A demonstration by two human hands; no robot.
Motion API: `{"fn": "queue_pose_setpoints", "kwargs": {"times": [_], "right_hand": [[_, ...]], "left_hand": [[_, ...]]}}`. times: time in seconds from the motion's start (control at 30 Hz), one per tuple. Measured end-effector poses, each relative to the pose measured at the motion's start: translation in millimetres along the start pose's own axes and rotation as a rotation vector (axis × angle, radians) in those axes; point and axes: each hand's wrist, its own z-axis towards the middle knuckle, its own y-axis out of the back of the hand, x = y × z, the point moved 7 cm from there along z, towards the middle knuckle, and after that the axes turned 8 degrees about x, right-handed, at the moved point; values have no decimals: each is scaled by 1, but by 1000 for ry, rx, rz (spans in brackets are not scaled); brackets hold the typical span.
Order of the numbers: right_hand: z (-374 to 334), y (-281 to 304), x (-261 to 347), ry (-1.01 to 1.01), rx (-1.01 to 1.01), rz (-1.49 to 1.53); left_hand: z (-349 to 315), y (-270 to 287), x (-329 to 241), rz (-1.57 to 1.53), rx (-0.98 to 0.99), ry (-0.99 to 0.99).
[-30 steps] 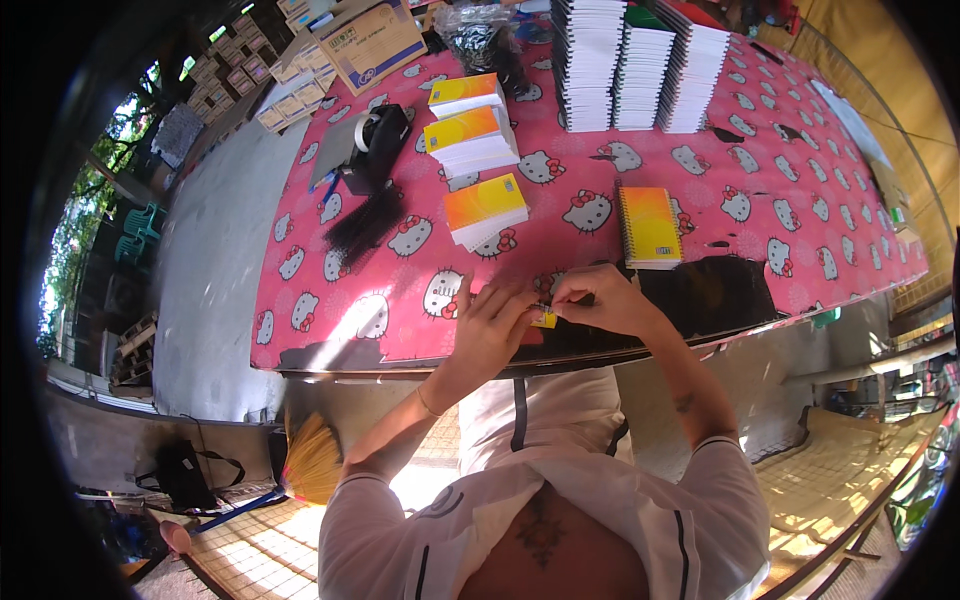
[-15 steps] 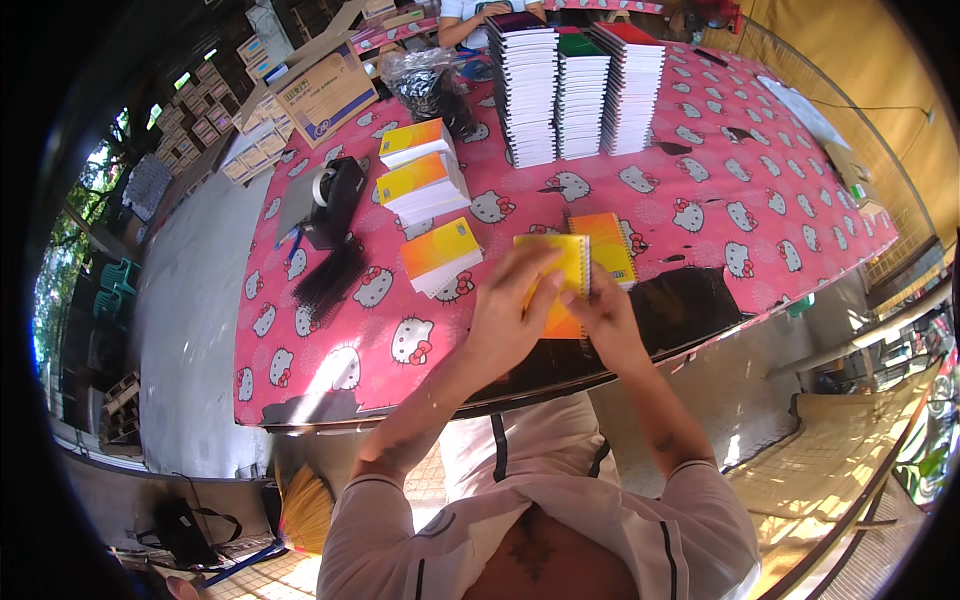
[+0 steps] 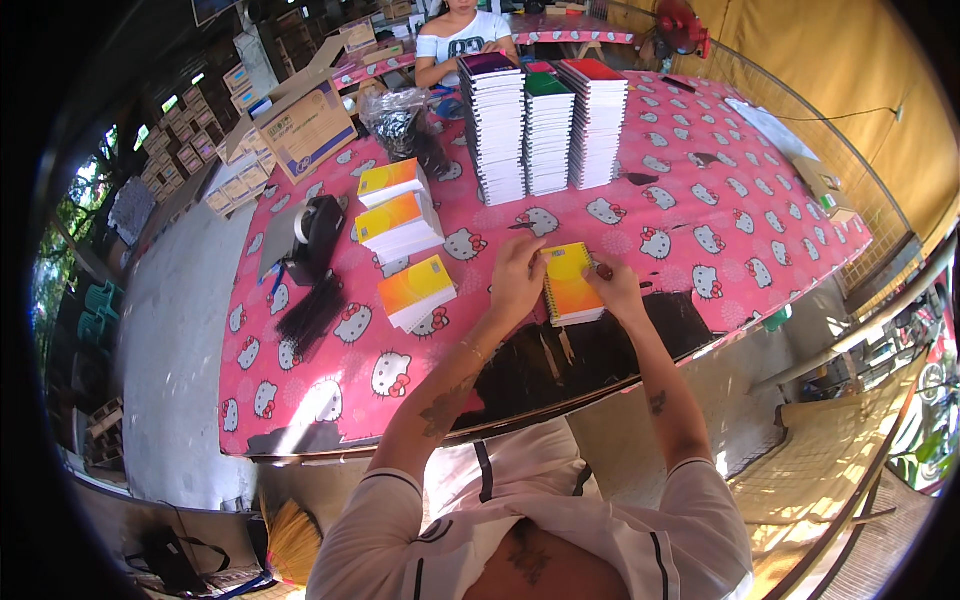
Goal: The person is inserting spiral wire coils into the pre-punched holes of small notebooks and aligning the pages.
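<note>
Both hands pinch notebook: L hand spiral edge, R hand opposite | notebook flat on tablecloth | risk, I judge: stack skews if pushed unevenly.

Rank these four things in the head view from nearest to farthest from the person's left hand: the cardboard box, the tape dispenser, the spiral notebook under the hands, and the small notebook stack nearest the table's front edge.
1. Spiral notebook: touching the left hand, on its right.
2. Small notebook stack: just to its left.
3. Tape dispenser: farther left.
4. Cardboard box: far back left.
</note>
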Motion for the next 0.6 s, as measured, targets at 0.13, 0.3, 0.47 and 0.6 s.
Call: {"fn": "queue_pose_setpoints", "kwargs": {"times": [0.13, 0.3, 0.47, 0.6], "right_hand": [[-3, -6, -15, -19, -30, -16], [-17, 8, 58, 195, -215, -78], [-40, -63, 140, 263, 222, 214], [-35, -158, 111, 207, 438, 230]], "left_hand": [[-31, 61, 10, 120, 75, 21], [-75, 155, 42, 551, 213, 11], [-81, 163, 79, 484, 304, 57], [-68, 167, 84, 442, 344, 78]]}}
